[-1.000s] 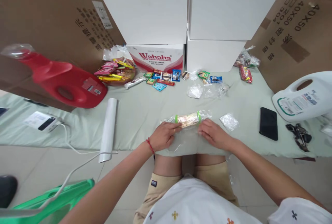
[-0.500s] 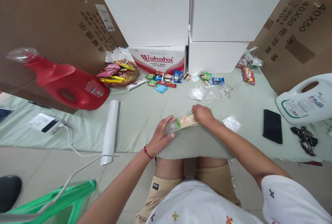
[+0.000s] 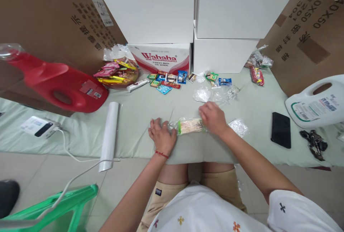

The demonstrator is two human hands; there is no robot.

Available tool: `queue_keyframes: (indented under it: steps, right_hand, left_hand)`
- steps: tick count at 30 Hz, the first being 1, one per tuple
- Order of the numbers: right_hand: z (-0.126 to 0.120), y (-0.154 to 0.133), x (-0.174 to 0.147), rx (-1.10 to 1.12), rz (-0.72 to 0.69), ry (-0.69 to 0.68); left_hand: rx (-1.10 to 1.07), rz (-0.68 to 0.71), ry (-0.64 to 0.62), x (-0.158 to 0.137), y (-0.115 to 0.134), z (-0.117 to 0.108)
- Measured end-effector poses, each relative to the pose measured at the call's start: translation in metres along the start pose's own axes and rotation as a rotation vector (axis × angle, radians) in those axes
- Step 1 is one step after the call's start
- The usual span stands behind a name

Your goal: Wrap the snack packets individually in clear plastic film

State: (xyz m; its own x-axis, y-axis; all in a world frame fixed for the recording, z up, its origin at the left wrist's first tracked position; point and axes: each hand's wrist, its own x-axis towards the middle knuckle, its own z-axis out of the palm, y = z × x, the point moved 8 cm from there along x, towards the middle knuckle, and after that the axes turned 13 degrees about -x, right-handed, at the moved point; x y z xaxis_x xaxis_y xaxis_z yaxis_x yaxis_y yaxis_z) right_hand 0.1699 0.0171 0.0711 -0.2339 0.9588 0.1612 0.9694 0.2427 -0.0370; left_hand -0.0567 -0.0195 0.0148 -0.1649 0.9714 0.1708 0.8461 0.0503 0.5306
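A clear packet [image 3: 190, 126] with green ends and pale, thin contents lies flat near the table's front edge. Its exact kind is unclear. At its right end, my right hand [image 3: 213, 118] has its fingers curled over and closed on the wrapper, hiding that corner. My left hand [image 3: 163, 137], with a red string bracelet at the wrist, rests palm down on the cloth with fingers spread. It touches or lies just beside the packet's loose clear film on the left. Crumpled clear wrapping [image 3: 238, 127] lies right of my right hand.
Small wrapped snacks [image 3: 170, 77] lie before the Wahaha box [image 3: 161, 58]. A red jug [image 3: 63, 85] and white roll [image 3: 109, 135] stand left, beside a cabled white device [image 3: 40, 126]. A black phone [image 3: 281, 129], keys [image 3: 314, 144] and white jug [image 3: 319, 99] are right.
My left hand has moved left and spread flat onto the cloth, away from the packet's green end. The packet now lies flatter, and my right hand stays at its right end.
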Motion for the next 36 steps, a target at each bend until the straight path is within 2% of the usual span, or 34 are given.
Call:
queue_keyframes:
  steps: [2, 4, 7, 9, 12, 14, 17, 19, 21, 23, 26, 28, 32, 36]
  right_hand:
    - [0.007, -0.034, -0.007, 0.068, -0.198, -0.061]
    - [0.020, -0.055, -0.012, 0.084, -0.296, -0.149]
    - [0.036, -0.062, -0.012, 0.090, -0.275, -0.211]
    - [0.042, -0.063, -0.010, 0.119, -0.259, -0.219]
    - [0.047, -0.064, -0.007, 0.191, -0.249, -0.221]
    - [0.049, -0.059, -0.004, 0.286, -0.238, -0.205]
    - [0.049, -0.034, -0.001, 0.514, -0.178, -0.146]
    - [0.044, -0.002, 0.000, 0.581, -0.052, -0.042]
    - [0.040, 0.030, -0.002, 0.493, 0.092, 0.046]
    - [0.044, 0.048, -0.005, 0.355, 0.178, -0.005]
    - [0.059, 0.051, -0.009, 0.324, 0.179, -0.208]
    - [0.060, 0.046, -0.010, 0.408, 0.147, -0.224]
    - [0.050, 0.048, -0.011, 0.551, 0.188, -0.161]
    - [0.059, 0.052, -0.023, 0.545, 0.248, -0.318]
  left_hand:
    - [-0.008, 0.050, -0.016, 0.002, 0.003, -0.004]
    - [-0.055, 0.051, -0.079, 0.008, 0.000, -0.008]
    - [-0.246, -0.096, -0.214, 0.018, -0.012, -0.011]
    - [-0.488, -0.260, -0.274, 0.020, -0.013, -0.007]
    - [-0.862, -0.456, -0.359, 0.012, 0.004, 0.014]
    - [-0.959, -0.485, -0.398, 0.006, 0.021, 0.028]
    - [-0.884, -0.375, -0.381, 0.003, 0.034, 0.036]
    - [-0.793, -0.268, -0.370, 0.003, 0.038, 0.034]
    - [-0.667, -0.156, -0.385, 0.004, 0.044, 0.030]
    - [-0.485, -0.071, -0.411, 0.003, 0.052, 0.026]
    - [-0.216, -0.042, -0.425, 0.005, 0.058, 0.022]
    - [-0.125, -0.023, -0.398, 0.010, 0.061, 0.020]
    - [-0.198, -0.047, -0.345, 0.025, 0.052, 0.021]
    - [-0.333, -0.020, -0.530, 0.036, 0.045, 0.041]
